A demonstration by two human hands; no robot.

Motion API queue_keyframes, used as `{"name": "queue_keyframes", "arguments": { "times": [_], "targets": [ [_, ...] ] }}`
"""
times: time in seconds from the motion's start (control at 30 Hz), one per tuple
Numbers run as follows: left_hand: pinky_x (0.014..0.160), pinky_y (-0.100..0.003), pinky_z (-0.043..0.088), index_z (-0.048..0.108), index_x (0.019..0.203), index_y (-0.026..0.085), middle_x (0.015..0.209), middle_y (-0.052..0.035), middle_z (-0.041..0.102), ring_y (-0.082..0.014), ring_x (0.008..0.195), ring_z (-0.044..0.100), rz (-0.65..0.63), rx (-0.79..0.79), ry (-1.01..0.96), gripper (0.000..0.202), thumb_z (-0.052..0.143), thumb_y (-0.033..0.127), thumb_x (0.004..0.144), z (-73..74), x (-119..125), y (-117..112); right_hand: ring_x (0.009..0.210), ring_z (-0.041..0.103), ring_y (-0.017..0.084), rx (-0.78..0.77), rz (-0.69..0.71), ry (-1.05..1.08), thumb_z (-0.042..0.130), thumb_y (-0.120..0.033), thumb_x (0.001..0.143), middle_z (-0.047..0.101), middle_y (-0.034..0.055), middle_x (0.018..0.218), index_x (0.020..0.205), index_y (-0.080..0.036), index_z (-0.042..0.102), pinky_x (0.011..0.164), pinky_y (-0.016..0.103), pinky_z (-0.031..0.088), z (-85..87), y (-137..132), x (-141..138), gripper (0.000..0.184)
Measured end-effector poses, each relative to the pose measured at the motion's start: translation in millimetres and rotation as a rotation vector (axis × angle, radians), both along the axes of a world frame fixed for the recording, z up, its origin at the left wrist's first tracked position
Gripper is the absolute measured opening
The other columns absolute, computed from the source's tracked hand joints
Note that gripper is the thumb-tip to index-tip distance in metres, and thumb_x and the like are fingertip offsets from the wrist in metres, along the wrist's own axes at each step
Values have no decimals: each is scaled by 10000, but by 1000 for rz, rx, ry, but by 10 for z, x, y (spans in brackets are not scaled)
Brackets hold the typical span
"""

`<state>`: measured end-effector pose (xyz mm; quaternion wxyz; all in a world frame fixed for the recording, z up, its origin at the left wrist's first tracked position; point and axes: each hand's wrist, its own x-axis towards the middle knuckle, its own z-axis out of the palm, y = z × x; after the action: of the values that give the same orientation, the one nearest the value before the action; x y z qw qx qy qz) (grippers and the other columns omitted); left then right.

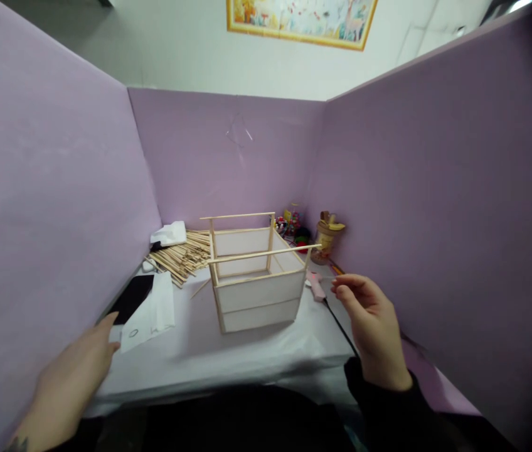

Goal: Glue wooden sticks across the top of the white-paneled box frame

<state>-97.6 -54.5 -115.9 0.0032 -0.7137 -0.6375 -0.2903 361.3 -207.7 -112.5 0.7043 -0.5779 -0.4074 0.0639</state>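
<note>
A small box frame of thin wooden sticks with white paper walls (256,279) stands in the middle of the white-covered table (209,358). Two long sticks lie across its top. My left hand (75,376) rests at the table's near left edge, fingers stretched out toward a white paper sheet (153,311), holding nothing. My right hand (372,326) hovers right of the box with fingers loosely curled and apart, empty, close to a pink glue gun (317,285) with a black cord.
A pile of wooden sticks (184,256) lies at the back left beside a white cloth (169,233). A black flat object (132,298) sits by the paper. A small cup (326,238) and colourful bits stand at the back right. Purple partition walls (49,207) enclose three sides.
</note>
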Motion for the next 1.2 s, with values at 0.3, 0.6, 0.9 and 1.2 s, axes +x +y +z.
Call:
{"name": "queue_keyframes", "arguments": {
  "times": [0.3, 0.6, 0.9, 1.2],
  "targets": [
    [491, -354, 452, 636, 726, 251, 769, -92, 712, -301, 657, 669, 42, 59, 119, 388, 423, 542, 871, -52, 276, -53, 913, 648, 224, -38, -146, -356, 645, -368, 859, 682, 74, 1036, 1070, -213, 689, 784, 392, 530, 237, 334, 169, 265],
    [534, -291, 382, 643, 753, 246, 697, -42, 694, -231, 615, 626, 63, 15, 33, 415, 416, 576, 863, -86, 476, -246, 859, 671, 193, 95, 18, -156, 669, -322, 845, 680, 35, 935, 1199, -220, 556, 826, 386, 534, 217, 749, 2, 386],
    [604, -278, 395, 690, 934, 207, 877, -66, 740, -220, 715, 656, 61, 53, 33, 393, 419, 490, 904, -226, 536, -275, 791, 657, 170, 111, 40, -150, 655, -316, 866, 675, -4, 854, 1150, -253, 560, 757, 324, 503, 211, 777, -13, 306],
    [587, -268, 385, 703, 913, 224, 835, -56, 746, -210, 693, 657, 39, 57, 3, 366, 450, 487, 883, -277, 552, -274, 782, 627, 167, 114, -7, -228, 631, -333, 887, 670, 16, 871, 1000, -216, 646, 749, 308, 489, 187, 793, -21, 163]
  ]
}}
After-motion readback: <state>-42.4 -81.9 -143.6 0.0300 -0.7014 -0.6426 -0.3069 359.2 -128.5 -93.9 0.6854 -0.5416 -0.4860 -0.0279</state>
